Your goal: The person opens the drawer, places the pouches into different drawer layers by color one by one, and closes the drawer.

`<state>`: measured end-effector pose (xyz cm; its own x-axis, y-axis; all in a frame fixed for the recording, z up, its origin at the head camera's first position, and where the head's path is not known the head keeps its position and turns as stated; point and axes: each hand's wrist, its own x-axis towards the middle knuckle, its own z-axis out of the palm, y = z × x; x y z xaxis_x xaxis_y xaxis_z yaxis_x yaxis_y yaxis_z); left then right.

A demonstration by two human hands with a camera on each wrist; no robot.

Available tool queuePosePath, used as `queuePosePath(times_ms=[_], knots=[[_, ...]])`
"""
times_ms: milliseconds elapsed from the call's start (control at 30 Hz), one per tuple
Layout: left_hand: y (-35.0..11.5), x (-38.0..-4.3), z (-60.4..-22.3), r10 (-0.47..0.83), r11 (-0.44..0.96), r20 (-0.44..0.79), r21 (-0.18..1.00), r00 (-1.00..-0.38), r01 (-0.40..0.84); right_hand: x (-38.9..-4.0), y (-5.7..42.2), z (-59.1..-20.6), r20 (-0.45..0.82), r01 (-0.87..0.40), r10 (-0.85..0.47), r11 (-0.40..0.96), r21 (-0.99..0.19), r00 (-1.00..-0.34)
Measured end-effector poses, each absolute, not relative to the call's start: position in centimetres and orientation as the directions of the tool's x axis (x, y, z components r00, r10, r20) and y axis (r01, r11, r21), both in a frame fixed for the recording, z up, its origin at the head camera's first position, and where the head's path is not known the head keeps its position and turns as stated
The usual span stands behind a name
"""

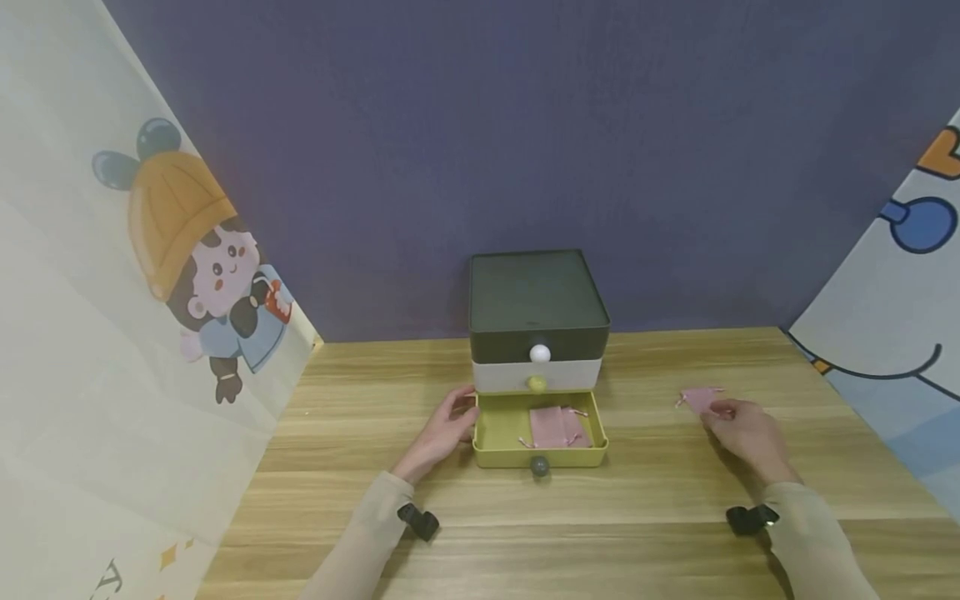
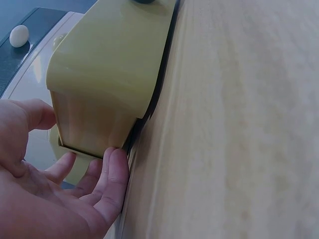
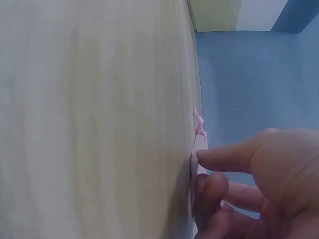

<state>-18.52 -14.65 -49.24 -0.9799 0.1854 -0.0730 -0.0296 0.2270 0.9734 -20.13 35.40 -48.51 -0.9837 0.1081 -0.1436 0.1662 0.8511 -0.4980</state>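
Observation:
The bottom yellow drawer [image 1: 498,458] of a small desktop drawer unit [image 1: 536,292] is pulled out. Inside it lie pink drawstring pouches [image 1: 549,427], overlapping toward its right side. My left hand [image 1: 442,429] is at the drawer's left side, its thumb by the upper edge and its loosely bent fingers [image 2: 117,174] at the wall near the unit's front. Over on the right, another pink drawstring pouch [image 1: 697,398] lies on the table, and my right hand [image 1: 746,433] pinches its near edge between thumb and fingers. In the right wrist view, the fingers partly hide this pouch [image 3: 200,144].
Above the yellow drawer are a white drawer [image 1: 502,377] with a yellow knob and a dark green one with a white knob [image 1: 540,354]. A dark blue wall panel [image 1: 375,167] stands behind the wooden table [image 1: 637,550]. Cartoon-printed panels flank both sides.

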Motion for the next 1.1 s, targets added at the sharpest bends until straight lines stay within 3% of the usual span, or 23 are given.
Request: queuePosePath(times_ms=[267,767,1100], knots=[[-14.58,-18.43,-49.3,0.191,0.237,-0.084,0.971,-0.978,-0.037,-20.19,35.62,-48.15,-0.167,0.14,0.067,0.864,-0.483,-0.984],[-14.65,-18.63,-49.3,0.186,0.225,-0.077,0.974,-0.979,-0.034,-20.17,35.47,-48.38,-0.101,0.097,0.056,0.879,-0.466,-0.993],[-14.63,-18.51,-49.29,0.183,0.224,-0.083,0.974,-0.98,-0.041,-19.93,35.31,-48.88,-0.082,0.089,0.055,0.859,-0.504,-0.995]])
